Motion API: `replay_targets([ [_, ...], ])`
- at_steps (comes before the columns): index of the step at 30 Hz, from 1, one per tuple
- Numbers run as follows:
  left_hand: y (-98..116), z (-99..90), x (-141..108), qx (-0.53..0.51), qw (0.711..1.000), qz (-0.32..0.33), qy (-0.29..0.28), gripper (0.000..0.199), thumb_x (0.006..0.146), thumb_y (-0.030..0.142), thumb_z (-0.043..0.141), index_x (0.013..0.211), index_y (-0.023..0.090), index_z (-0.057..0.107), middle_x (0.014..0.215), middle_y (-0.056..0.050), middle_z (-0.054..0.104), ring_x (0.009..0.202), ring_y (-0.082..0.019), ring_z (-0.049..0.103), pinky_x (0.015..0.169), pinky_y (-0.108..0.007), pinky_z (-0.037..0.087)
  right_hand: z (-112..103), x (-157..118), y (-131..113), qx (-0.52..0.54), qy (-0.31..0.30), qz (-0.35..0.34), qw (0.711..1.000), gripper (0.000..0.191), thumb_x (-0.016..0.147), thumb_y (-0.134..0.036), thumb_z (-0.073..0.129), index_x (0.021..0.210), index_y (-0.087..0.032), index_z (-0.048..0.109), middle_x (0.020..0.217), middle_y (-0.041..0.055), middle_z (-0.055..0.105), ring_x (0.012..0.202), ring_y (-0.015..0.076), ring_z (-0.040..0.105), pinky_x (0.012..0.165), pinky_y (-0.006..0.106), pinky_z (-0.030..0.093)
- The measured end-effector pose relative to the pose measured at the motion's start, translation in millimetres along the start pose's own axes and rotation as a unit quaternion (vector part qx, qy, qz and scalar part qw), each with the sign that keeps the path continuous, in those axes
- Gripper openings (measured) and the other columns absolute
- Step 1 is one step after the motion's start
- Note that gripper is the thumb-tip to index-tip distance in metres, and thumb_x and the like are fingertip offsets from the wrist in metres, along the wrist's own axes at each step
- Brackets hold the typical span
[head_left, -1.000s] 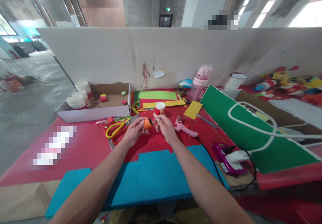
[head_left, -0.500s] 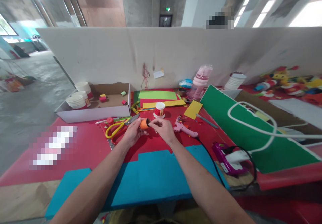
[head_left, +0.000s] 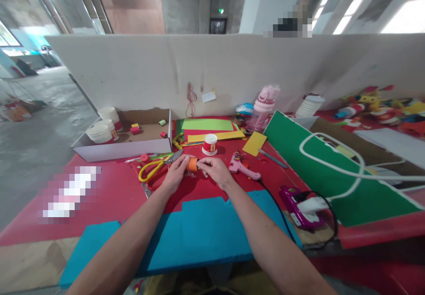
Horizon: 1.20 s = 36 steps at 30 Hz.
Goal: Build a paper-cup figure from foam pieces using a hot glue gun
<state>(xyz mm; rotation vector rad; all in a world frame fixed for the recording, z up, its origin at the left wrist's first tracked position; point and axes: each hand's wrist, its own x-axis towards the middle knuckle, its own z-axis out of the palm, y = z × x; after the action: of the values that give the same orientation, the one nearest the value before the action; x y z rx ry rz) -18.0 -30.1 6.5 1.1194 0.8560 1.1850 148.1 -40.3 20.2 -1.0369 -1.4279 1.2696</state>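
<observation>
Between my two hands is a small orange paper roll (head_left: 192, 164), held above the red tabletop. My left hand (head_left: 178, 173) is closed round its left end. The fingers of my right hand (head_left: 215, 171) pinch at its right rim; their tips are partly hidden. Just beyond stands an upside-down paper cup (head_left: 210, 145), white with a red band. Scissors with yellow handles (head_left: 151, 170) lie left of my left hand, blades toward the roll. To the right of my right hand rests a pink glue gun (head_left: 244, 169) with a black cord.
An open box (head_left: 126, 150) with stacked paper cups and small paper rolls stands at left. Coloured paper sheets (head_left: 209, 124) lie at the back. A pink bottle (head_left: 264, 105), a green board (head_left: 308, 171) and a purple power strip (head_left: 300, 211) are at right. Blue foam (head_left: 206, 233) lines the near edge.
The orange roll has turned, so its open right end faces me less. My right hand has shifted slightly, its fingers still at the rim.
</observation>
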Motion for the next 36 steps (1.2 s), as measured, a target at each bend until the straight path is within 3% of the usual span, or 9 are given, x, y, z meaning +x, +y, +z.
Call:
replay_targets([
  [7,-1.4,-2.0,0.1,0.033,0.999,0.018,-0.005,0.040,0.082,0.051,0.061,0.102,0.017,0.064,0.088,-0.004,0.063,0.072,-0.013,0.058,0.055,-0.020,0.049,1.4,-2.5,-6.0,-0.005,-0.007,0.003,1.000,0.025,0.077,-0.041,0.062,0.072,-0.016,0.064,0.048,-0.0059,0.049,0.045,0.0079,0.042,0.049,0.021,0.034],
  [12,2.5,-1.8,0.1,0.083,0.996,0.033,0.002,0.037,0.082,0.049,0.061,0.101,0.017,0.066,0.090,-0.004,0.063,0.071,-0.013,0.056,0.059,-0.021,0.049,0.6,-2.1,-6.4,-0.089,0.006,-0.036,0.995,0.021,0.078,-0.037,0.060,0.079,-0.017,0.066,0.050,-0.0052,0.051,0.046,0.0097,0.045,0.049,0.022,0.035],
  [16,6.3,0.6,-0.8,0.105,0.994,0.037,0.009,0.034,0.080,0.047,0.064,0.095,0.017,0.067,0.084,-0.002,0.061,0.068,-0.013,0.055,0.053,-0.020,0.048,3.3,-0.2,-1.1,-0.140,0.026,-0.070,0.987,0.014,0.078,-0.031,0.056,0.074,-0.018,0.061,0.055,-0.0037,0.054,0.049,0.0106,0.048,0.050,0.022,0.037],
  [19,6.7,2.8,-1.6,0.062,0.998,0.025,0.013,0.032,0.078,0.045,0.067,0.093,0.016,0.065,0.084,-0.002,0.060,0.069,-0.013,0.055,0.052,-0.020,0.049,7.9,1.1,2.9,-0.100,0.034,-0.057,0.993,0.013,0.078,-0.032,0.054,0.074,-0.020,0.056,0.053,-0.0055,0.050,0.047,0.0099,0.047,0.048,0.022,0.037],
  [23,9.1,4.4,-2.1,-0.071,0.997,-0.033,-0.009,0.034,0.077,0.044,0.069,0.096,0.017,0.061,0.087,-0.003,0.061,0.069,-0.012,0.057,0.054,-0.021,0.052,10.4,3.1,2.5,0.062,0.019,-0.023,0.998,0.020,0.080,-0.041,0.053,0.079,-0.021,0.050,0.058,-0.0079,0.049,0.041,0.0063,0.041,0.044,0.020,0.037],
  [26,13.5,5.0,-2.2,-0.111,0.992,-0.048,-0.019,0.030,0.079,0.041,0.068,0.094,0.017,0.061,0.081,-0.002,0.060,0.062,-0.010,0.056,0.053,-0.023,0.053,8.2,4.2,-0.5,0.118,0.018,-0.021,0.993,0.019,0.080,-0.039,0.051,0.076,-0.022,0.044,0.061,-0.0076,0.051,0.041,0.0053,0.040,0.042,0.020,0.037],
  [31,15.9,5.0,-2.3,-0.115,0.992,-0.056,-0.014,0.027,0.080,0.039,0.067,0.092,0.016,0.062,0.077,-0.002,0.060,0.057,-0.010,0.055,0.050,-0.022,0.052,7.7,2.6,-2.0,0.091,-0.001,-0.011,0.996,0.020,0.083,-0.037,0.045,0.072,-0.022,0.040,0.056,-0.0085,0.048,0.039,0.0060,0.041,0.039,0.019,0.035],
  [36,13.0,4.3,-2.0,-0.109,0.992,-0.068,-0.004,0.029,0.080,0.038,0.068,0.096,0.015,0.063,0.080,-0.003,0.063,0.056,-0.010,0.057,0.052,-0.024,0.053,10.3,-0.9,-1.9,0.014,0.020,-0.035,0.999,0.039,0.088,-0.052,0.048,0.064,-0.021,0.041,0.049,-0.0078,0.044,0.036,0.0063,0.041,0.037,0.019,0.034],
])
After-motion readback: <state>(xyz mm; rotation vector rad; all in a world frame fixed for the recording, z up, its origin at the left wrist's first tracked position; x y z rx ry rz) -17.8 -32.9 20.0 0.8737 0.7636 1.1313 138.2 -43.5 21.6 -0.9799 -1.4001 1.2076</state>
